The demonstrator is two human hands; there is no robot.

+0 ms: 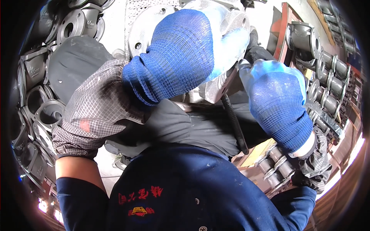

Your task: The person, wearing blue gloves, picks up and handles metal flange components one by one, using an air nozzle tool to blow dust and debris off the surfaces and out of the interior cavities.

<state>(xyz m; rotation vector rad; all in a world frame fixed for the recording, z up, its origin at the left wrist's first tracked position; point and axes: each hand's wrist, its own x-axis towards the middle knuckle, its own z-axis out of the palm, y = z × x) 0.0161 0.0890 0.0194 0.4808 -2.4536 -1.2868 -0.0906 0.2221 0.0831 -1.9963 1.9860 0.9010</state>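
Note:
My left hand (185, 50), in a blue knit glove with a pale coated front, reaches across a grey metal flanged casting (144, 32) in front of me. Its fingers bend over the far right side of the casting and seem to grip it; the fingertips are partly hidden. Close by on the right, my right hand (275, 84), gloved alike, is closed with the thumb toward the casting. What it holds is hidden; something dark shows just beyond its fingers. A black ribbed hose (234, 125) hangs from beside the casting down over my lap.
Grey flanged castings (73, 27) are piled along the left, close to my knee (79, 63). More small flanged castings (335, 81) stand in rows at the right, behind a reddish metal frame (282, 32). Another cluster of castings (275, 167) lies below my right forearm.

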